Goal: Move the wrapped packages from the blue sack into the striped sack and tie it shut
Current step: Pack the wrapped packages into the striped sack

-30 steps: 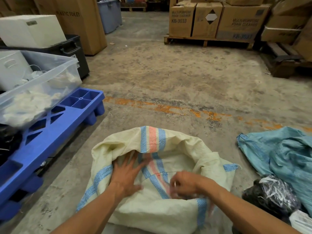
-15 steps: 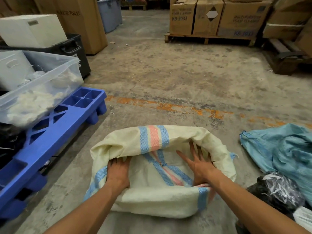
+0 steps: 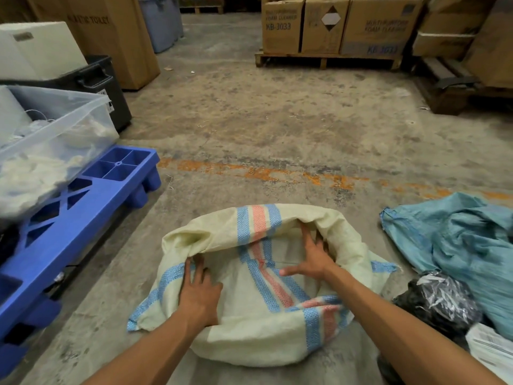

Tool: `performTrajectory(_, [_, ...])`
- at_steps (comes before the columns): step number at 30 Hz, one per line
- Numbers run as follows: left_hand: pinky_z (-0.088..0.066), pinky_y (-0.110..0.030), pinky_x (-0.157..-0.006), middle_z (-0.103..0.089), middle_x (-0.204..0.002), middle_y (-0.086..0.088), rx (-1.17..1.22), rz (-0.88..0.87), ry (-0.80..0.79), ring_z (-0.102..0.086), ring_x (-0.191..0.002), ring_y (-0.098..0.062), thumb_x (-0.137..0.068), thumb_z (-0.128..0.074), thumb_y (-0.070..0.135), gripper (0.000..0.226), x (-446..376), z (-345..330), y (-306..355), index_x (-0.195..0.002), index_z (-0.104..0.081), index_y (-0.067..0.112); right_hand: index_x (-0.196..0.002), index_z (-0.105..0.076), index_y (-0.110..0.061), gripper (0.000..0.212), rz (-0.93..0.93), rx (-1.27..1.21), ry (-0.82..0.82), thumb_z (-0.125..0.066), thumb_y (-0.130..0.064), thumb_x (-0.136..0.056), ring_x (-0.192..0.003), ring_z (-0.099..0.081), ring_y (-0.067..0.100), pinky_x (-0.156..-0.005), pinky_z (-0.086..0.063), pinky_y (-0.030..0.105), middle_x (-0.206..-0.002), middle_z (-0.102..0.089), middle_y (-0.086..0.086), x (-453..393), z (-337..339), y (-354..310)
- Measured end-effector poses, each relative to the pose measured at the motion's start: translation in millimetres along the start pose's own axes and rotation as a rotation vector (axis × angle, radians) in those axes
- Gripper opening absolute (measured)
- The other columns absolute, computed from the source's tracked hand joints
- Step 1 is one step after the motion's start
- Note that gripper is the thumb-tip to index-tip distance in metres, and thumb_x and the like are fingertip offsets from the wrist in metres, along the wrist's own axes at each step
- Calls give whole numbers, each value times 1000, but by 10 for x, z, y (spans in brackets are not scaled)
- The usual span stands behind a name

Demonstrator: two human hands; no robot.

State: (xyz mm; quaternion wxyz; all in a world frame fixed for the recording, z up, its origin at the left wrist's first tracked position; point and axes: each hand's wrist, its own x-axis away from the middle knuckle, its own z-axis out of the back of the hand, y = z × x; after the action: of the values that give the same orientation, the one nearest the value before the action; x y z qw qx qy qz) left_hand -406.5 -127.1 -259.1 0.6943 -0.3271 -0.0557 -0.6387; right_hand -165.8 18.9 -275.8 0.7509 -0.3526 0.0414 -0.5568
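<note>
The cream striped sack with blue and pink bands lies on the concrete floor in front of me, its mouth spread wide. My left hand presses flat inside the sack's left side, fingers straight. My right hand pushes with spread fingers against the inside of the far right rim. The blue sack lies crumpled on the floor at the right. A black wrapped package in shiny film and a white wrapped package sit beside it at the lower right.
A blue plastic pallet stands at the left with a clear tub of white material on it. Cardboard boxes on a wooden pallet line the far side. An orange painted line crosses the bare floor.
Both hands have moved apart inside the striped sack, spreading its mouth wider. My right hand went from the near middle to the far right rim.
</note>
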Motion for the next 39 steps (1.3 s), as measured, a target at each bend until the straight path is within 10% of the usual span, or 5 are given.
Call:
performTrajectory(6, [-11, -58, -118, -40, -144, -8, 248, 46, 97, -28, -141, -33, -83, -60, 38, 56, 35, 281, 78, -136, -46, 26, -151, -28, -21, 90, 133, -122, -29, -79, -37, -79, -137, -39, 27, -109, -39, 36, -149, -38, 9, 73, -11, -97])
performTrajectory(10, [-50, -33, -88, -65, -116, 5, 580, 30, 252, -61, -105, -18, -86, -61, 40, 24, 45, 493, 81, -106, -65, 29, -130, -51, -23, 40, 242, -161, 16, -65, -21, -92, -91, -64, 13, -84, -56, 35, -111, -62, -1, 255, 156, -291])
performTrajectory(19, [-56, -33, -82, -72, -93, 4, 843, -359, 221, -67, -86, -13, -84, -70, 34, 12, 353, 1504, 392, -92, -65, 27, -123, -54, -26, 30, 291, -251, 213, -62, -21, -95, -69, -68, 16, -61, -53, 25, -86, -68, -1, 1164, 1142, -168])
performTrajectory(34, [-53, -24, -70, -65, -67, 7, 857, -742, 165, -63, -62, -10, -83, -68, 19, 5, 1303, 2498, 2513, -78, -68, 21, -127, -46, -21, 32, -43, 125, 141, -57, -28, -98, -61, -66, 13, -71, -53, 31, -84, -68, -5, 3249, 2459, 1223])
performTrajectory(39, [-50, -31, -90, -65, -116, -11, 927, -644, -19, -65, -104, -24, -87, -68, 31, 46, 1378, 2325, 3259, -126, -58, 9, -127, -51, -14, 39, -286, 97, 197, -62, -32, -94, -72, -62, 16, -67, -46, 29, -103, -71, 8, 3499, 2244, 1946])
